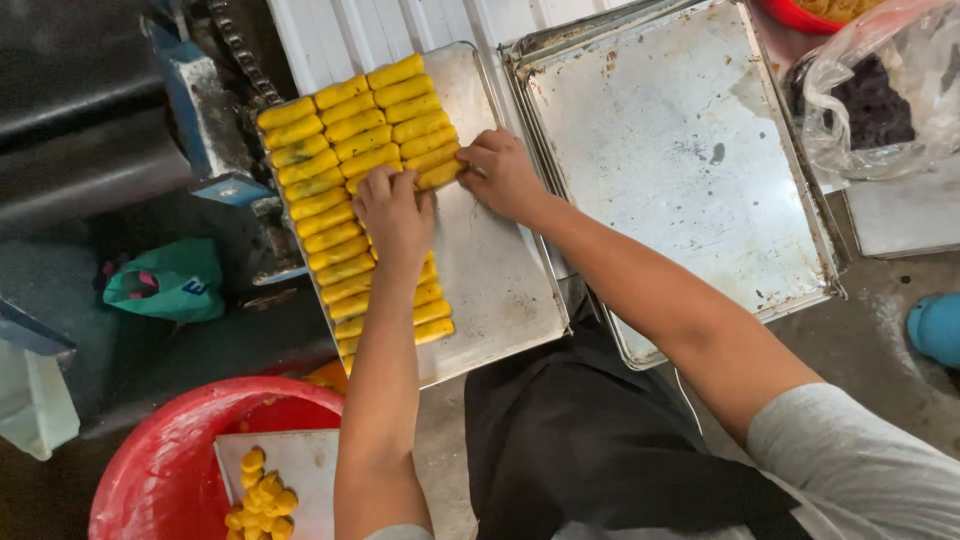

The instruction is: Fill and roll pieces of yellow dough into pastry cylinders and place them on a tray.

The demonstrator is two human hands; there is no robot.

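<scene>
Yellow rolls (345, 150), finger-shaped, packed side by side in two columns on a metal tray (495, 285) at centre frame; left column reaching from the tray's top edge down toward its lower edge, right column broken in the middle where the hands work. Left hand (396, 213) laid palm-down over the rolls at the middle of the tray, fingers curled and pressing on the pieces beneath; whether any single roll is pinched cannot be told. Right hand (503, 172) just beside it, on the right, fingertips closed on the end of one roll (441, 174) at the bottom of the upper right stack. Right half of that tray bare metal.

Second, larger tray (690, 160), worn and stained, lying at upper right, overlapping under the first tray's right edge. Clear plastic bag (880, 90) with dark contents at the far upper right corner, touching that tray's rim. Red basin (165, 460) at lower left, holding a white board (300, 470) with a small heap of yellow lumps (260, 500) on it. Green bag (165, 282) at left, resting on dark machinery (90, 130) with a chain (240, 55) rising at upper left, close against the first tray's left edge. Black apron (590, 440) at lower centre, between the two forearms. Blue shoe (937, 327) at right edge.
</scene>
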